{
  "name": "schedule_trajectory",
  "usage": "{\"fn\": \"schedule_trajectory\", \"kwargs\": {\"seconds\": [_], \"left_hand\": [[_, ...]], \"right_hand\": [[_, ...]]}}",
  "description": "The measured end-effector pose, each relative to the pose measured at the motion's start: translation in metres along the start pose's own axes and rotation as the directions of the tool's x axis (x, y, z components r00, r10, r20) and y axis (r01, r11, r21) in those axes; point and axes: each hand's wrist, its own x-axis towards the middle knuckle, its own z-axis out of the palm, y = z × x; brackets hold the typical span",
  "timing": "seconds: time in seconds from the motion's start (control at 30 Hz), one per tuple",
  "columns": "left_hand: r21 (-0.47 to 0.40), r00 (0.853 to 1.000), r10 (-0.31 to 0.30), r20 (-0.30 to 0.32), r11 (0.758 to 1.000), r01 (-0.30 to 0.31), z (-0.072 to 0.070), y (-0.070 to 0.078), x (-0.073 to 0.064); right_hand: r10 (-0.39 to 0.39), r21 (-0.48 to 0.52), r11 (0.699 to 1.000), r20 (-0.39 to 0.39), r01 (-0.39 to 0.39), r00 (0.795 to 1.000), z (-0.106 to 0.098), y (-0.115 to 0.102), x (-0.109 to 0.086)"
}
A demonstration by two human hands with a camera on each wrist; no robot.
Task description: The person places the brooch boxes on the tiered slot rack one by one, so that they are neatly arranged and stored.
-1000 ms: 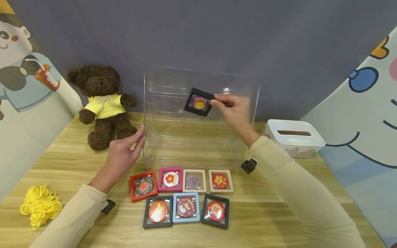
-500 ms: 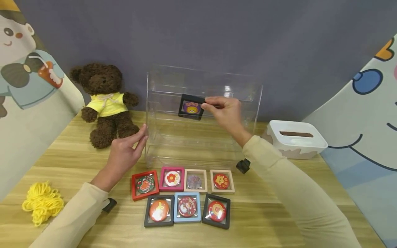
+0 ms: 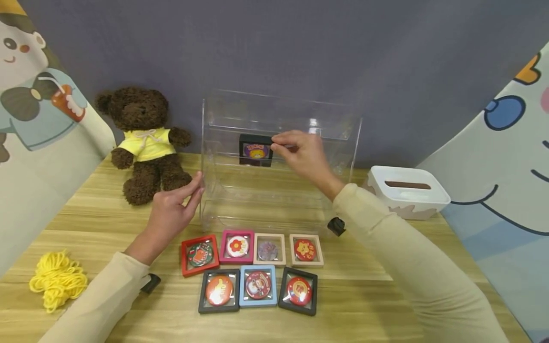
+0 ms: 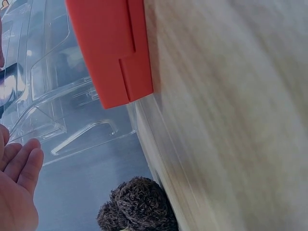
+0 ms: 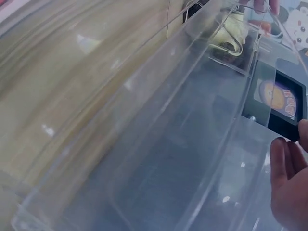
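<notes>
My right hand [image 3: 305, 155] pinches a small black display frame [image 3: 256, 150] by its right side. A purple badge with a yellow bear sits inside the frame. In the right wrist view the black frame [image 5: 279, 98] stands upright at a tier of the clear plastic display rack [image 5: 187, 120], partly behind a transparent panel; whether it rests on the tier is hard to tell. At the rack's left edge, my left hand [image 3: 173, 207] touches the clear side with its fingertips. Its fingers [image 4: 30, 166] look fairly straight in the left wrist view.
Several framed badges lie before the rack [image 3: 274, 193], among them a red frame [image 3: 200, 256] and a blue frame [image 3: 258, 286]. A brown teddy bear [image 3: 143, 143] sits left of it, yellow yarn [image 3: 57, 281] lies nearer me, and a white tissue box [image 3: 409, 190] stands at right.
My right hand has carried the black frame left and slightly down, turning it from tilted to level against the rack. My left hand stays at the rack's left edge.
</notes>
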Motion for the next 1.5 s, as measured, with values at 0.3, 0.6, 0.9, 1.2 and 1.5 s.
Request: {"fn": "schedule_trajectory", "kwargs": {"seconds": [0.3, 0.6, 0.9, 1.2, 1.5], "left_hand": [[0.005, 1.0, 0.004, -0.017, 1.0, -0.004, -0.002, -0.002, -0.003], [0.003, 1.0, 0.003, -0.016, 1.0, -0.003, -0.001, -0.001, -0.002], [-0.007, 1.0, 0.001, -0.021, 1.0, -0.001, 0.001, 0.0, -0.002], [0.0, 1.0, 0.01, -0.016, 1.0, -0.01, 0.001, 0.001, -0.001], [0.008, 1.0, 0.003, -0.013, 1.0, -0.003, 0.0, 0.002, 0.0]], "right_hand": [[0.017, 0.031, 0.999, 0.093, -0.02, 0.996, 0.011, -0.011, 0.016], [0.067, 0.04, 0.997, 0.104, -0.071, 0.992, 0.021, -0.02, 0.022], [0.088, 0.096, 0.991, 0.082, -0.096, 0.993, 0.03, -0.024, 0.024], [0.129, 0.177, 0.974, 0.073, -0.141, 0.989, 0.039, -0.031, 0.025], [0.152, 0.177, 0.971, 0.058, -0.16, 0.987, 0.041, -0.031, 0.025]]}}
